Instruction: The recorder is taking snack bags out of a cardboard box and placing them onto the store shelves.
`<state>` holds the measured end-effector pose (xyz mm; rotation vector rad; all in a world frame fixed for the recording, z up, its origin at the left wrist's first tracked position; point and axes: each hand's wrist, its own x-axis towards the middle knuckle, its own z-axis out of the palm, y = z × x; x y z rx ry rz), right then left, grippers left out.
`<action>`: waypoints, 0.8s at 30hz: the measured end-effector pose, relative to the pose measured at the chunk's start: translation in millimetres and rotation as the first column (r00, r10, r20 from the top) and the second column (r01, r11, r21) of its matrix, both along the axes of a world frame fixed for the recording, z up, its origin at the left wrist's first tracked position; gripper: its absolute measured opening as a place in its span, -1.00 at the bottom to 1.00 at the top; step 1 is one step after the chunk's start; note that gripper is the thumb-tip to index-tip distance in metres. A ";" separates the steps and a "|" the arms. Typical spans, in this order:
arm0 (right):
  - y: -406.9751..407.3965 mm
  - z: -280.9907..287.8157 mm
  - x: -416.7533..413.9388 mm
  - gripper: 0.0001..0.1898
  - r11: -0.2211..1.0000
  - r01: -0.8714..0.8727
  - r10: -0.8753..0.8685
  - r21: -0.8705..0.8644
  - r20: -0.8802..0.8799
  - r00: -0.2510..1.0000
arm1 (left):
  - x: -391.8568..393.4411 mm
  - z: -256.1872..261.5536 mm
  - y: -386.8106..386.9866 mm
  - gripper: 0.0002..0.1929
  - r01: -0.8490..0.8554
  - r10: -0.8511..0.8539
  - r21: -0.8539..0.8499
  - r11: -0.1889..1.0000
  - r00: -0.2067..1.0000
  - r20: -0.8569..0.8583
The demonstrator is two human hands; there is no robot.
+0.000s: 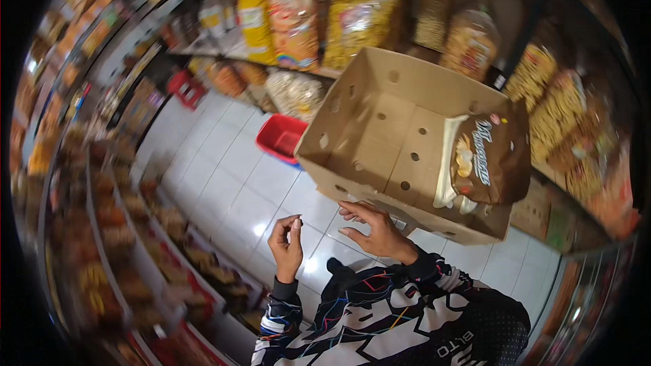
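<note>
Over the tiled floor, my left hand [287, 244] is raised with thumb and index fingertip close together; a tiny dark spot shows at the fingertips, and I cannot tell whether it is held. To its right, my right hand [374, 229] has its fingers apart and holds nothing, just below the near side of a cardboard box [396, 193]. The box is open at the top, with round holes in its bottom and walls. A brown and cream snack bag [491, 162] leans in its right end, partly over the rim.
Behind the box, a shelf [224, 51] bears a yellow bag [256, 20], an orange bag [295, 25] and clear snack packs. A red plastic basin [282, 137] stands on the floor left of the box. Racks of packets [168, 259] line the left side.
</note>
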<state>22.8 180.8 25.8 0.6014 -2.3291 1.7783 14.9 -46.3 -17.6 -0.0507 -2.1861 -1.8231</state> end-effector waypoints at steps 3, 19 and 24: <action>-1.4 22.5 -13.5 -0.38 0.984 0.168 -0.169 -0.067 -0.018 0.985 | -85.0 43.9 1.8 -0.91 0.275 -0.282 -0.073 0.959 0.953 -0.111; 26.2 68.1 -88.9 -0.39 0.356 0.933 -0.926 0.046 -0.116 0.359 | -349.8 102.4 307.7 -0.30 0.801 -0.994 -0.591 -0.101 -0.105 0.028; 58.5 70.7 -118.6 -0.31 0.162 0.980 -0.987 0.113 0.008 0.162 | -359.4 81.3 393.3 -0.03 0.762 -0.961 -0.593 -0.259 -0.140 0.240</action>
